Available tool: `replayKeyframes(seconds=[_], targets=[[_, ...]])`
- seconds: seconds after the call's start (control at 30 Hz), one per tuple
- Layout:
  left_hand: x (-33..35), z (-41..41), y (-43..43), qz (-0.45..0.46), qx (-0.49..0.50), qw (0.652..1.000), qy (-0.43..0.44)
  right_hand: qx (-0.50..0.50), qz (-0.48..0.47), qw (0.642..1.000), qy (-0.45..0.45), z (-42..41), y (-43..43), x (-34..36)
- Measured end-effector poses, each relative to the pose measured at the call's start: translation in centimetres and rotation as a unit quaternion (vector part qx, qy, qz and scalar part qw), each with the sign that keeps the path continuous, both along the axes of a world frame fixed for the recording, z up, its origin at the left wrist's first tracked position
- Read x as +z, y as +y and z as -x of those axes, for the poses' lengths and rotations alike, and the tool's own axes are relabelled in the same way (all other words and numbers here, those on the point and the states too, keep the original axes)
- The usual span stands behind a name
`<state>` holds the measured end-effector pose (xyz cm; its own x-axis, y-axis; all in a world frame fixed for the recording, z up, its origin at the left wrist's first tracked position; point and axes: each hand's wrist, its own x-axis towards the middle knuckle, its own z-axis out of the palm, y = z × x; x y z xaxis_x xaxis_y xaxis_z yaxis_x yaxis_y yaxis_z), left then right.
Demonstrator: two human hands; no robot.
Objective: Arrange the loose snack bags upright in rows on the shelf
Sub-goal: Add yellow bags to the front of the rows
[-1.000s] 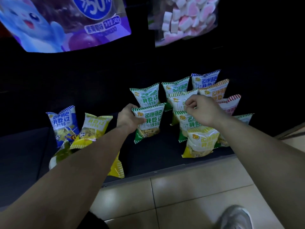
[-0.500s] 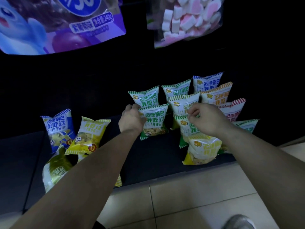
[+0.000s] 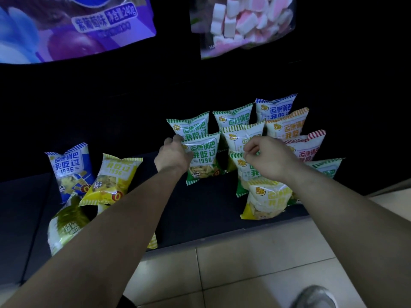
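Large glossy purple bag (image 3: 73,25), upper left: printed grapes, white label strip with Chinese text and "240g". Top cropped by frame edge.

Clear plastic bag of pink-and-white marshmallow pieces (image 3: 242,23), upper right, apart from the purple bag, dark background between.

Beige tiled floor (image 3: 233,270) at bottom, grout lines visible.

Grey shoe toe (image 3: 315,296), lower right corner, on the tiles.
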<state>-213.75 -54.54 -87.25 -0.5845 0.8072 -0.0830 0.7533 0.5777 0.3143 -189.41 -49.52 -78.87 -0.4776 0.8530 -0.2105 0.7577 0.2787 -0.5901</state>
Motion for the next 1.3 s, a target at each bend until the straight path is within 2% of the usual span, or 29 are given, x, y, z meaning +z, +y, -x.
replayKeyframes(seconds=[0.2, 0.47, 0.67, 0.87, 0.97, 1.07, 1.23, 1.3], targets=[[1.2, -0.2, -0.5, 0.021, -0.021, 0.999, 0.015, 0.015, 0.002, 1.0, -0.02, 0.2, -0.1, 0.3], [5.2, 1.5, -4.4, 0.051, -0.072, 0.996, 0.005, 0.069, -0.017, 0.993, -0.094, 1.9, -1.6, 1.3], [9.6, 3.6, -10.5, 0.116, -0.085, 0.989, -0.022, 0.127, -0.051, 0.98, -0.145, 5.3, -4.6, 3.4], [13.0, 6.7, -18.9, 0.169, -0.107, 0.979, 0.032, 0.172, -0.058, 0.971, -0.158, 9.2, -9.3, 5.0], [12.8, 9.5, -23.2, 0.207, -0.116, 0.971, 0.021, 0.215, -0.068, 0.958, -0.175, 11.4, -12.1, 5.0], [12.1, 12.5, -27.3, 0.236, -0.125, 0.963, 0.016, 0.255, -0.086, 0.941, -0.204, 13.8, -14.5, 3.3], [7.0, 19.8, -34.0, 0.322, -0.087, 0.942, -0.02, 0.322, 0.021, 0.913, -0.251, 22.8, -19.2, -4.9], [7.2, 19.9, -33.9, 0.311, -0.095, 0.946, -0.008, 0.31, 0.015, 0.918, -0.247, 23.2, -19.7, -6.4]])
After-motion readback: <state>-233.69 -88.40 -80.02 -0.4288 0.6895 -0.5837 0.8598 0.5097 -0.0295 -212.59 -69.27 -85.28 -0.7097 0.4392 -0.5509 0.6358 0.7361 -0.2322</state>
